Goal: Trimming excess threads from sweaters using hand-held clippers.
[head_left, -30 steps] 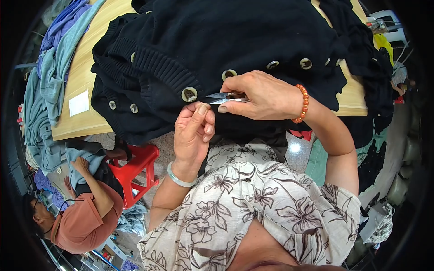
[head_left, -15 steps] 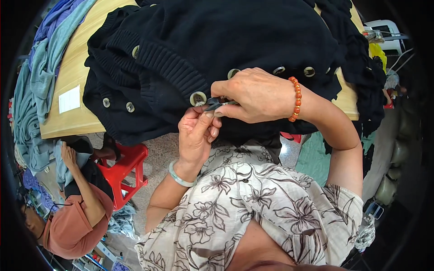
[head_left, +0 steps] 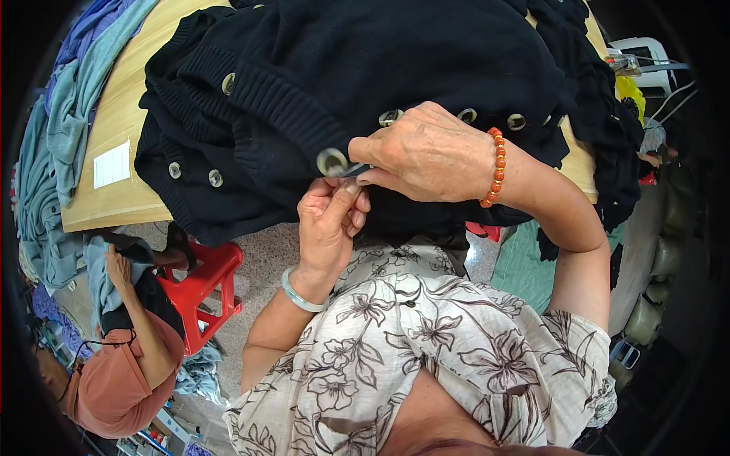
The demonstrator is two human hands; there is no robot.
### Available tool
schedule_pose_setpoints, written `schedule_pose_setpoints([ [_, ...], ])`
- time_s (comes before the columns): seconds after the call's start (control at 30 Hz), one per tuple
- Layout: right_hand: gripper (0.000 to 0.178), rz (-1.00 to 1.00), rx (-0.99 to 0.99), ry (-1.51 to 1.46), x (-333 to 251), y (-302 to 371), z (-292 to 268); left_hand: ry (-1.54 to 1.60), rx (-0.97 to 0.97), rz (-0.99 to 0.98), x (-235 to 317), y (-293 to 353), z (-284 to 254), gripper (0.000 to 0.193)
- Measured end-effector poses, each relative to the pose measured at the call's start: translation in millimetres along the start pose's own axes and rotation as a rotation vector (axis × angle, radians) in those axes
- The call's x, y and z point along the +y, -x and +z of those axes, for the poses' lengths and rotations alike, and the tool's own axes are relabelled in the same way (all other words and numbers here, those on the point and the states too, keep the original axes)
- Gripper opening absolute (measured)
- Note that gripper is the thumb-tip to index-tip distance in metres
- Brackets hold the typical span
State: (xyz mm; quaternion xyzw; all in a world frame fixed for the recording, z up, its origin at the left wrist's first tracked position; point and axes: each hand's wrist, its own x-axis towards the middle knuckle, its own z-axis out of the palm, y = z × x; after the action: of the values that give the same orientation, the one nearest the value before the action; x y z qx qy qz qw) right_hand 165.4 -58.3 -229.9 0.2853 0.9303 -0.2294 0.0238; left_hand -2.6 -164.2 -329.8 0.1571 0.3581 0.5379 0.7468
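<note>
While R fingers [head_left: 371,148] grip snips [head_left: 356,170], mostly hidden | L fingers [head_left: 342,201] pinched, hold unclear | btn [head_left: 331,162] blurred

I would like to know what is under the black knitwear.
A light wooden table shows past the left and right sides of the black knitwear. The surface beneath its middle is covered, so I cannot tell if anything else lies there.

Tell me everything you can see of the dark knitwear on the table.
The dark knitwear looks soft and mostly smooth, with ribbed bands and round, pale-rimmed buttons. It lies rumpled over the wooden table, its near side hanging past the edge; whether it is one piece is unclear. The left hand pinches just below one blurred button, where the right hand holds a metal tool.
</note>
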Motion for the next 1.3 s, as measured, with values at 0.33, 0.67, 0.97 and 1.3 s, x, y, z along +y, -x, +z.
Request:
schedule_pose_setpoints([
  [0.33, 0.030, 0.082, 0.298, -0.121, 9, 32, -7, -0.538, -0.439, -0.302, 19, 24, 4, 0.012],
  [0.67, 0.012, 0.486, 0.780, -0.519, 38, 102, 42, -1.452, -0.079, 0.921, 35, 15, 38, 0.032],
  [0.97, 0.015, 0.452, 0.828, -0.485, 33, 107, 63, -2.009, 0.167, 1.068, 16, -24, 54, 0.051],
  [1.3, 0.051, 0.326, 0.987, -0.121, 29, 82, 63, -1.707, 0.115, 1.292, 47, -27, 45, 0.039],
])
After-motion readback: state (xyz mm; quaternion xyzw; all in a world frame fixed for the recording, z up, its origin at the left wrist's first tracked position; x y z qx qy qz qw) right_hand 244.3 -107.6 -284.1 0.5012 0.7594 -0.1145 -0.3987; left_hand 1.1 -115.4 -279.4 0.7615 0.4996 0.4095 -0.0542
